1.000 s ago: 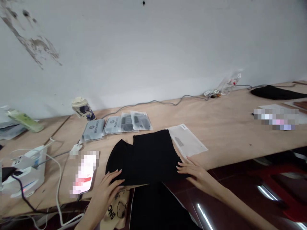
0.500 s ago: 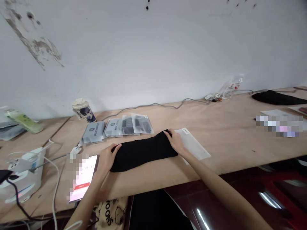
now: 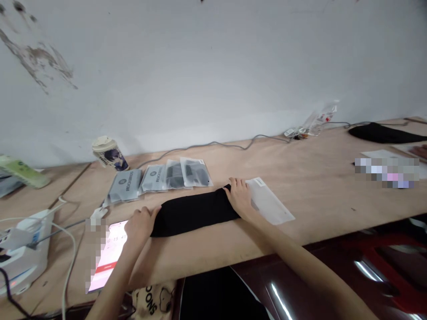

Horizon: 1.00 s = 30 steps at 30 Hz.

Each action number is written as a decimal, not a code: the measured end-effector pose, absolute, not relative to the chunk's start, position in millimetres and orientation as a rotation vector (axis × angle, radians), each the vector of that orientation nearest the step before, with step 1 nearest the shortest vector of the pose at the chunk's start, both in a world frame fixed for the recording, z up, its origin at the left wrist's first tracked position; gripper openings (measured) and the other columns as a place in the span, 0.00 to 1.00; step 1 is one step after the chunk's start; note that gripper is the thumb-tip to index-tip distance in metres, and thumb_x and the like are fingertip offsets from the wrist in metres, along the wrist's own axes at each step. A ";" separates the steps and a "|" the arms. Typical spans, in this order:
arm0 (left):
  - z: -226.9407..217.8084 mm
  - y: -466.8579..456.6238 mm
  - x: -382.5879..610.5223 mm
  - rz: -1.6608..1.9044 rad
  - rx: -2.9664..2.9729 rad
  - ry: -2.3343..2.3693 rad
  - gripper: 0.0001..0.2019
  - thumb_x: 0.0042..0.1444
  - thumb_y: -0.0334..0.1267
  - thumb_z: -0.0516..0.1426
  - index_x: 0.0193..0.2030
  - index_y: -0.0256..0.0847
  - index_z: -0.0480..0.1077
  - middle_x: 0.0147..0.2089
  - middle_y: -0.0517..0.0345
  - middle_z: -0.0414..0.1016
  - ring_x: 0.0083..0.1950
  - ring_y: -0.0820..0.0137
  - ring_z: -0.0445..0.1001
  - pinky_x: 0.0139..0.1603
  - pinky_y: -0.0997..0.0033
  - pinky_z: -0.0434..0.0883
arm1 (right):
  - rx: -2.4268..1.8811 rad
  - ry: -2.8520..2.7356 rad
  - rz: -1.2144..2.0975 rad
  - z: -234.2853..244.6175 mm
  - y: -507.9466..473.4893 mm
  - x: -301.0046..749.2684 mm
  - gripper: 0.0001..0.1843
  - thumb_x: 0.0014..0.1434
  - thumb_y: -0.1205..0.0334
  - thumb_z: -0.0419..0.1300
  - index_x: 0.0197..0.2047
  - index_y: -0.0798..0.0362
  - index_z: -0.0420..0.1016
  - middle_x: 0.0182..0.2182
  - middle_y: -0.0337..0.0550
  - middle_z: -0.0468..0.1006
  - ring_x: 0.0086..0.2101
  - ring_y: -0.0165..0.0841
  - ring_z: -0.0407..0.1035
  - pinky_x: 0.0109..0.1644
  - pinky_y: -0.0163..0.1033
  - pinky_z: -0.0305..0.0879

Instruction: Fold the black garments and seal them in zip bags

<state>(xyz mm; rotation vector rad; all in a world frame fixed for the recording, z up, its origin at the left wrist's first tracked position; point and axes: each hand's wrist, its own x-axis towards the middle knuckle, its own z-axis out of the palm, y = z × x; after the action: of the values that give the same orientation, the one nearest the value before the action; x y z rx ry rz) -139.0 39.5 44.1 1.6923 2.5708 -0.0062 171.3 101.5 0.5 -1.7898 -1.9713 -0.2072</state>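
A black garment (image 3: 195,211) lies folded into a long narrow strip on the wooden table (image 3: 316,191). My left hand (image 3: 140,225) grips its left end with curled fingers. My right hand (image 3: 239,197) rests on its right end, fingers stretched flat over the cloth. Just right of that hand lies a flat translucent plastic bag (image 3: 270,201).
Several packed grey bags (image 3: 160,177) lie behind the garment, beside a paper cup (image 3: 109,153). A lit phone (image 3: 106,253) sits at the near left, with a white device (image 3: 20,253) and cables beyond it. Another black cloth (image 3: 383,132) lies far right. A red stool (image 3: 393,275) stands below.
The garment went from a wide flat spread near the table edge to a narrow folded strip farther in. Both hands moved from its near edge to its two ends.
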 end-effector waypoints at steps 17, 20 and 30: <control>67.3 28.7 -189.8 0.440 1.177 1.664 0.26 0.33 0.52 0.66 0.38 0.39 0.71 0.39 0.49 0.76 0.39 0.60 0.77 0.29 0.69 0.73 | -1.211 -2.435 0.241 -23.6 68.6 141.8 0.28 0.65 0.49 0.48 0.61 0.56 0.62 0.63 0.56 0.59 0.62 0.41 0.52 0.65 0.54 0.45; 59.8 29.4 -184.6 0.358 1.264 1.735 0.24 0.33 0.51 0.65 0.34 0.39 0.67 0.26 0.58 0.73 0.25 0.67 0.74 0.22 0.73 0.68 | -1.220 -2.298 0.190 -15.0 61.8 127.0 0.19 0.65 0.55 0.51 0.55 0.55 0.69 0.58 0.53 0.66 0.58 0.41 0.59 0.64 0.55 0.46; 67.4 19.1 -152.8 0.557 1.484 1.910 0.22 0.40 0.57 0.59 0.34 0.42 0.62 0.14 0.73 0.57 0.16 0.75 0.59 0.16 0.77 0.54 | -1.392 -2.370 0.168 2.5 47.0 66.2 0.10 0.63 0.59 0.53 0.43 0.51 0.74 0.38 0.47 0.71 0.40 0.38 0.64 0.42 0.41 0.61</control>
<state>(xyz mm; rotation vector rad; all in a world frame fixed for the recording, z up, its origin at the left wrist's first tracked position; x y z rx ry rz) -152.8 19.1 67.4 1.4840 1.9102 0.5565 66.2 47.0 2.5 -1.3923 -2.3698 0.1679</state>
